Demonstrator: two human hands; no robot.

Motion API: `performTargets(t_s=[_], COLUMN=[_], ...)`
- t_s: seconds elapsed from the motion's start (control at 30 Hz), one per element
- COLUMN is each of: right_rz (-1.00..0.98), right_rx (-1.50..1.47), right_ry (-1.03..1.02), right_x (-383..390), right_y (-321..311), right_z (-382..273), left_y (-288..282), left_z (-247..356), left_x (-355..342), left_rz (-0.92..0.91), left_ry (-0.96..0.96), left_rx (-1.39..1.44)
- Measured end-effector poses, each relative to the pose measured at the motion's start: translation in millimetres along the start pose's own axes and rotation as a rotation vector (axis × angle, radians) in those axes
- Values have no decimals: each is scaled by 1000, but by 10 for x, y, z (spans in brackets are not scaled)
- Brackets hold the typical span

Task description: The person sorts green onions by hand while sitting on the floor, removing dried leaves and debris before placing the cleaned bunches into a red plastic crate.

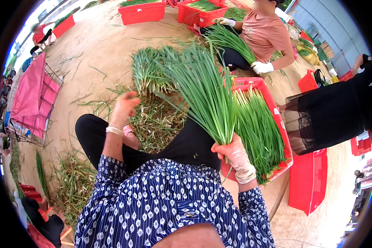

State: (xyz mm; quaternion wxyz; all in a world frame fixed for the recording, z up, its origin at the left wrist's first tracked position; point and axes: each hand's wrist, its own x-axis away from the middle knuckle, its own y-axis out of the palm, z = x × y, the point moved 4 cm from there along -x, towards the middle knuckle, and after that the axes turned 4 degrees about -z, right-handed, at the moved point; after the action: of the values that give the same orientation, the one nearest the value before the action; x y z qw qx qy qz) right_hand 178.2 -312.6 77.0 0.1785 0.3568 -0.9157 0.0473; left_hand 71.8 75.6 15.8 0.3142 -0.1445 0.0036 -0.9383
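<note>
My right hand (233,157), in a thin translucent glove, is closed around the lower end of a large bunch of chives (206,95). The long green leaves fan out up and to the left, over my black-trousered leg. To its right stands a red plastic crate (287,140) packed with chives (258,132), their pale ends toward the far side. My left hand (125,108), also gloved, is raised above the ground with nothing in it, its fingers loosely bent and apart. Ahead of it lies a pile of chives (151,70) with pale lower ends.
Dry trimmings (159,124) lie between my legs, and another heap (76,184) lies at left. Opposite sits a person (264,37) in white gloves with chives; another stands at right. Red crates (142,12) stand at the back, an upended crate (308,180) at right.
</note>
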Motion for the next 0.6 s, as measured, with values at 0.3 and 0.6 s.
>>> performTargets(t_s=[0.3, 0.6], right_rz=[145, -660], right_rx=[643, -380], right_ry=[-302, 107], right_x=[-644, -534], right_y=[714, 990], right_z=[204, 7], left_y=[1418, 1165], left_z=[272, -65], left_x=[630, 556], left_rz=[-527, -417], left_ry=[48, 46], left_rx=[240, 733])
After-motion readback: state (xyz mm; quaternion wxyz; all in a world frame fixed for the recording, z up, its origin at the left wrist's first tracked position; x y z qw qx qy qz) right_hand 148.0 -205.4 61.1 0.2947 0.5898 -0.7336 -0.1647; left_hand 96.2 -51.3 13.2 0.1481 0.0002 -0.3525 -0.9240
